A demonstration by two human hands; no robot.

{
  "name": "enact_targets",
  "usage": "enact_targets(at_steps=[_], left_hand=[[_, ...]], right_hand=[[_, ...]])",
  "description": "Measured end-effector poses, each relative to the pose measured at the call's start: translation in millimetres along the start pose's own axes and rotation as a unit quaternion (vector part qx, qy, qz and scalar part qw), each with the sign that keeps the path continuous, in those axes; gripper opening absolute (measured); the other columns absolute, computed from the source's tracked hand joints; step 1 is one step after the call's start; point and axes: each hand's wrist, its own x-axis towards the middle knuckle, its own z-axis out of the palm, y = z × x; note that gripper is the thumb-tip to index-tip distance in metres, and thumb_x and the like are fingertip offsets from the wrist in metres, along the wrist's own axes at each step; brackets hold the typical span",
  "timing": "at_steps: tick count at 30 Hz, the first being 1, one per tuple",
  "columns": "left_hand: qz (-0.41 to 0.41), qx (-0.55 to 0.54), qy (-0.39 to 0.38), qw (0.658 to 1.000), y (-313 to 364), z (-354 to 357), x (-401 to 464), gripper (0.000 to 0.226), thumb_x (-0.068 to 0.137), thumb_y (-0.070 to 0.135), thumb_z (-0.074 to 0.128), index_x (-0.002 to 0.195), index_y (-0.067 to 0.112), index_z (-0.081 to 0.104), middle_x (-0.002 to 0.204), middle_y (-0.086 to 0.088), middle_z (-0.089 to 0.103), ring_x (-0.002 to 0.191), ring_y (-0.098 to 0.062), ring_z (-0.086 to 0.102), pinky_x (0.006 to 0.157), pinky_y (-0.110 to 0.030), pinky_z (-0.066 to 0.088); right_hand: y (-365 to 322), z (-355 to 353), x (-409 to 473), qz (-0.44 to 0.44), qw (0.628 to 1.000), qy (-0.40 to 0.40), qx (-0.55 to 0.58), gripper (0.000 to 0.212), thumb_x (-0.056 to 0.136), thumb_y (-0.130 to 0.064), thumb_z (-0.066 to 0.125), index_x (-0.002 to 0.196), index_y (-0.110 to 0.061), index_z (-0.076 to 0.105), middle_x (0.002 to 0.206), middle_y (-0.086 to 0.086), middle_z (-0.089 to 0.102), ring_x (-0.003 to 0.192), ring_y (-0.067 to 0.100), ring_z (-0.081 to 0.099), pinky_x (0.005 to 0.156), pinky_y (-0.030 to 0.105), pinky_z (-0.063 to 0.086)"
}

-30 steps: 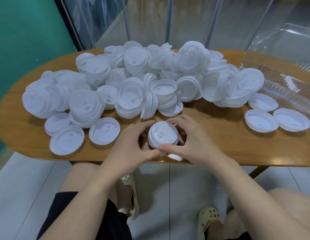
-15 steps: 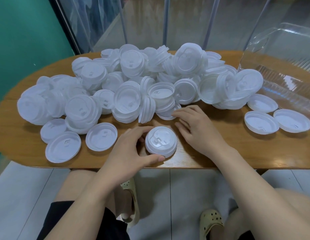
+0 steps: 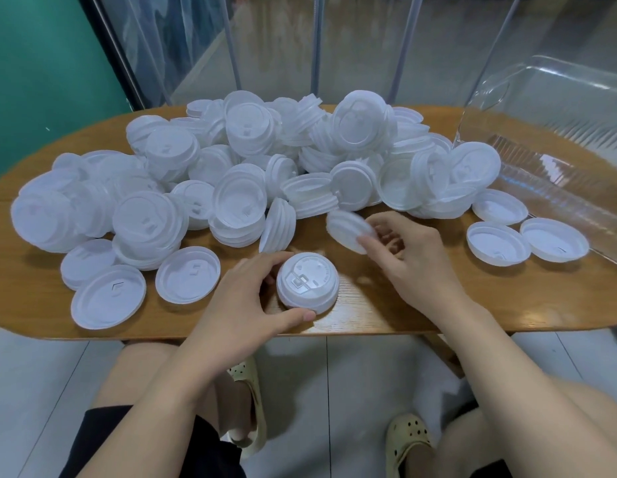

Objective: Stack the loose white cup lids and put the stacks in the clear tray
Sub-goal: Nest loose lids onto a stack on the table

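Head view: my left hand [image 3: 245, 305] grips the stack [image 3: 307, 287] at the bench's [image 3: 438, 305] near edge; my right hand [image 3: 414, 257] pinches a lid [image 3: 348, 231] before the pile [image 3: 265, 160].

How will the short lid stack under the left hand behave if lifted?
The lid stack is thin white plastic, so probably very light. Only the left hand steadies its sides; nested lids may separate or slide. It sits flat, so tipping seems unlikely.
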Motion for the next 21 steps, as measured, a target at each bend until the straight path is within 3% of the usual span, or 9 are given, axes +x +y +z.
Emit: enact_targets(at_steps=[3, 7, 10, 13, 16, 21], left_hand=[[-0.006, 0.001, -0.003, 1.000, -1, 1, 1, 0.077, 0.067, 0.056, 0.089, 0.136, 0.046, 0.056, 0.123, 0.032, 0.060, 0.114, 0.005, 0.052, 0.095, -0.020, 0.043], [-0.016, 0.001, -0.002, 1.000, -2, 2, 1, 0.087, 0.063, 0.061, 0.089, 0.140, 0.043, 0.054, 0.123, 0.027, 0.060, 0.115, 0.006, 0.052, 0.093, -0.017, 0.041], [-0.016, 0.000, -0.006, 1.000, -2, 2, 1, 0.081, 0.064, 0.064, 0.087, 0.136, 0.048, 0.054, 0.122, 0.029, 0.060, 0.115, 0.006, 0.052, 0.092, -0.015, 0.041], [-0.006, 0.001, -0.010, 1.000, 1, 0, 1, 0.067, 0.065, 0.064, 0.085, 0.123, 0.060, 0.051, 0.121, 0.040, 0.056, 0.115, 0.008, 0.051, 0.091, -0.015, 0.040], [-0.005, 0.001, -0.010, 1.000, 3, -1, 0, 0.064, 0.067, 0.060, 0.086, 0.119, 0.063, 0.050, 0.122, 0.042, 0.054, 0.115, 0.005, 0.051, 0.090, -0.015, 0.040], [-0.003, 0.001, -0.008, 1.000, 2, -1, 1, 0.065, 0.068, 0.058, 0.088, 0.122, 0.060, 0.051, 0.121, 0.039, 0.056, 0.114, 0.005, 0.051, 0.092, -0.015, 0.040]], right_hand=[[-1, -11, -6, 0.057, 0.996, 0.041, 0.055, 0.018, 0.100, -0.038, 0.064, 0.111, -0.024, 0.068, 0.090, -0.015, 0.070, 0.078, 0.005, 0.065, 0.065, 0.015, 0.049], [2, -15, -6, 0.162, 0.979, 0.050, 0.117, 0.017, 0.101, -0.031, 0.062, 0.114, -0.021, 0.068, 0.079, -0.002, 0.073, 0.062, 0.006, 0.068, 0.062, 0.022, 0.055], [6, -13, -7, 0.196, 0.977, 0.033, 0.082, 0.031, 0.104, -0.032, 0.057, 0.132, -0.022, 0.060, 0.081, -0.003, 0.072, 0.070, 0.006, 0.069, 0.065, 0.030, 0.060], [6, -11, -9, 0.179, 0.984, 0.007, 0.025, 0.040, 0.105, -0.040, 0.053, 0.140, -0.023, 0.057, 0.088, -0.010, 0.069, 0.075, 0.006, 0.067, 0.070, 0.025, 0.053], [1, -11, -9, 0.152, 0.988, -0.021, -0.018, 0.050, 0.096, -0.049, 0.066, 0.139, -0.025, 0.056, 0.107, -0.014, 0.066, 0.089, 0.004, 0.061, 0.072, 0.016, 0.045], [1, -7, -7, 0.154, 0.985, -0.050, -0.060, 0.070, 0.078, -0.058, 0.080, 0.136, -0.027, 0.057, 0.117, -0.008, 0.055, 0.101, 0.011, 0.056, 0.082, 0.025, 0.044]])
